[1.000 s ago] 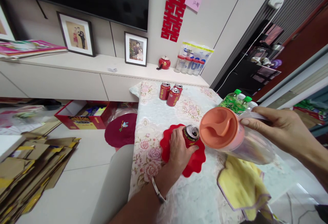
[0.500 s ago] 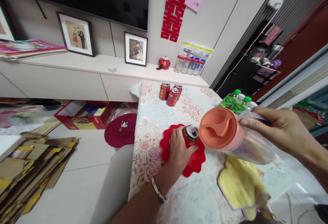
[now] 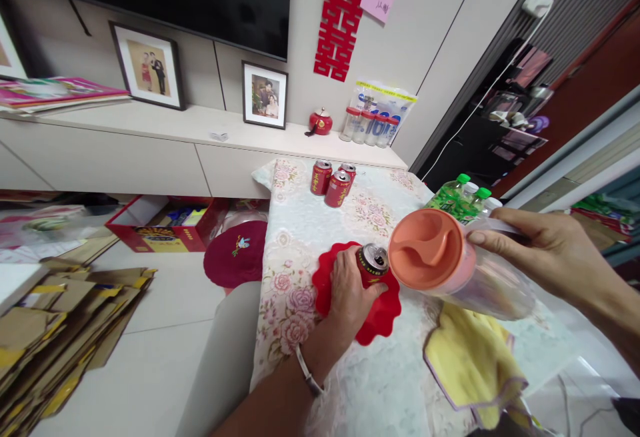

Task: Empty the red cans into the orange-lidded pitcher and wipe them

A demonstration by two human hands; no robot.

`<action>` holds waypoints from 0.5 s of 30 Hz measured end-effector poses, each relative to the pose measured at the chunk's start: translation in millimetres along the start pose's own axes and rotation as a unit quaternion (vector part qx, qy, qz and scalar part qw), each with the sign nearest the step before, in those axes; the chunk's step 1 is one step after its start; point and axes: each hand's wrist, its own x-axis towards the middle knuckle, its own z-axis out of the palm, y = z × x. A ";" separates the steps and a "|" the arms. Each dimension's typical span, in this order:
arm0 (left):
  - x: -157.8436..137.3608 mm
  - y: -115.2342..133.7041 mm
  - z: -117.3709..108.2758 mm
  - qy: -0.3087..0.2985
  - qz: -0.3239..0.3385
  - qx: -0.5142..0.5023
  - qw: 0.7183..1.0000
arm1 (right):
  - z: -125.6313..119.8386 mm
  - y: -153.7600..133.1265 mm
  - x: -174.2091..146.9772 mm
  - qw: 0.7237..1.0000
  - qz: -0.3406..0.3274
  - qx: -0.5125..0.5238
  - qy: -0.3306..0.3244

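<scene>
The step in hand looks partway through. An opened red can (image 3: 373,262) stands upright on a scalloped red dish (image 3: 381,320), and a clear pitcher (image 3: 487,284) lies nearly on its side at the can's 3 o'clock, its orange lid (image 3: 424,250) fitted and facing the can. Lid and can rim come very close; whether they touch, I cannot tell. No stream shows at the rim, and what the pitcher holds is too dim to judge, so how much is done stays uncertain. The pitcher is not yet upright or set down.

The left hand (image 3: 349,287) wraps the can from 8 o'clock, fingers around its side; the right hand (image 3: 557,244) grips the pitcher's handle (image 3: 495,225).

On the flowered surface (image 3: 370,390), 3 more red cans (image 3: 339,188) stand upright at 11 o'clock from the held can, out of the hands' reach as they are placed. Green-labelled bottles (image 3: 453,197) sit at 2 o'clock, partly hidden behind the pitcher and right hand. A rumpled yellow cloth (image 3: 475,364) lies between 4 and 5 o'clock. Beyond, at 12 o'clock, red-lidded jars (image 3: 370,129) line the ledge (image 3: 230,124). Nothing visible separates lid from can; the left fingers merely cover much of its side.
</scene>
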 end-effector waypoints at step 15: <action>-0.4 0.3 -0.2 -0.001 -0.001 0.004 1.000 | 3.9 7.6 0.9 1.000 0.001 0.007 0.001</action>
